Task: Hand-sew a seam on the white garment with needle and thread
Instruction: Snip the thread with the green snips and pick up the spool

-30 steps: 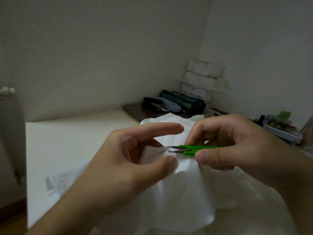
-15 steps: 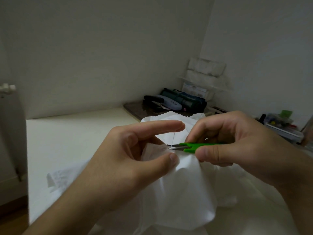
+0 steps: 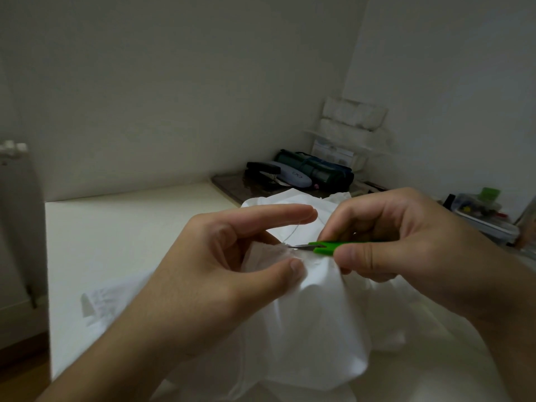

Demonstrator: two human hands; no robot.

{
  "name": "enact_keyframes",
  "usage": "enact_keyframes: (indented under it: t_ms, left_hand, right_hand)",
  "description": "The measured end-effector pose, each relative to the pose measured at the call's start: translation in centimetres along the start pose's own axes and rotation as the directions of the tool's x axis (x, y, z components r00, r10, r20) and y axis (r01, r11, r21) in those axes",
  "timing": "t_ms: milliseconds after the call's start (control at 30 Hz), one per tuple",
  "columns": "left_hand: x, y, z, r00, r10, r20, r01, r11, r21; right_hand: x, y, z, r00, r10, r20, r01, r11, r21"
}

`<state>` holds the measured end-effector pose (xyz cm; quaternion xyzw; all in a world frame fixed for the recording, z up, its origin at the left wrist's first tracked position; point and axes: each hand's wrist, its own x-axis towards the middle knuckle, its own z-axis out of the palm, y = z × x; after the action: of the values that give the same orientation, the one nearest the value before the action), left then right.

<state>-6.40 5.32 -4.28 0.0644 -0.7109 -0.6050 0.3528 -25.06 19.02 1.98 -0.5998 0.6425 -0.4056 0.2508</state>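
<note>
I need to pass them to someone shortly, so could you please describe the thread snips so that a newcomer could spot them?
Look at the white garment bunched on the table. Just above it, the right hand pinches the thread snips. Their bright green handle and short metal blades stand out.

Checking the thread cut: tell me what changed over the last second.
Little changed: the green-handled thread snips edged slightly left, blades at the thin white thread. The right hand grips them as before; the left hand pinches the white garment unchanged.
</note>
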Motion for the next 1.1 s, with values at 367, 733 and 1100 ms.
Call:
enact_keyframes:
  t_ms: [367,733,1100]
  left_hand:
    - [0.0,-0.2,-0.1,0.999,0.021,-0.034,-0.022,1.0,0.0]
    - [0.1,-0.8,-0.7,0.999,0.003,-0.047,-0.01,0.989,-0.145]
    - [0.4,-1.0,-1.0,0.943,-0.11,-0.314,0.073,0.989,-0.125]
  right_hand:
    - [-1.1,1.7,-1.2,0.998,0.05,0.035,-0.054,0.989,0.139]
    - [0.6,3.2,1.8,0.903,0.194,-0.384,-0.234,0.97,-0.06]
    - [-1.0,0.4,-0.9,0.825,0.155,-0.544,-0.193,0.981,-0.014]
